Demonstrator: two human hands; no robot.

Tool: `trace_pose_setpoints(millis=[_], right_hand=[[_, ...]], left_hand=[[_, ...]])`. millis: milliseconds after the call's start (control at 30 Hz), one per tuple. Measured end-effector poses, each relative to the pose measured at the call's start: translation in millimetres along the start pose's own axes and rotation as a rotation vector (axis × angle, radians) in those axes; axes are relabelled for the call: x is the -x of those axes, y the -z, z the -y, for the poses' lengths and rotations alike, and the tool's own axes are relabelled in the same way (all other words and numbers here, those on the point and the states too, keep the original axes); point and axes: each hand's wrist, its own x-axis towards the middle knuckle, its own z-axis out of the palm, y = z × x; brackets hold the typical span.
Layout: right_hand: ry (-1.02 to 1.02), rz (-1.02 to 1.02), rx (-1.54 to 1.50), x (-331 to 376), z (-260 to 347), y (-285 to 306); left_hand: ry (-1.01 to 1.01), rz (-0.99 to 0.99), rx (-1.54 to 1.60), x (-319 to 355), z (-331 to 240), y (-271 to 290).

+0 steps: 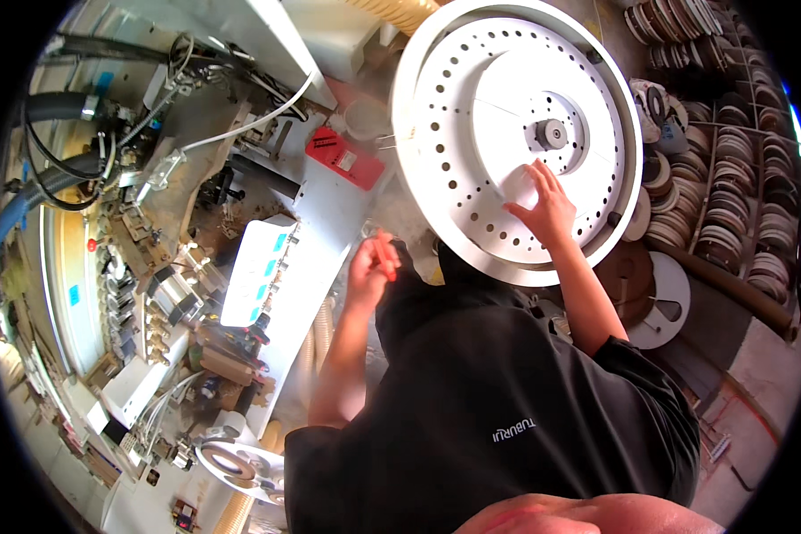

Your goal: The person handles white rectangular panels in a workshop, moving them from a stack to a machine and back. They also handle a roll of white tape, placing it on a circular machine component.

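My left hand [366, 271] clasps a red piece [385, 254]; right hand [547, 210], spread and ungrasping, best steadies the white disc [507, 120] flat-fingered.

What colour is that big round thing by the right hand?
The round disc is white, with rings of dark holes; it shows in the head view.

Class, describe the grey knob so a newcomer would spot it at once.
Find the big white disc in the upper middle, with the person's right hand over it. Near the disc's middle sits the grey knob, set apart from the many dark holes by its raised, round form.
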Motion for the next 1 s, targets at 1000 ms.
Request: trace_pose_setpoints(millis=[1000], right_hand=[[0.397, 0.049, -0.328, 93, -167, 8]], left_hand=[[-0.01, 0.333, -2.104, -146, -26, -357]])
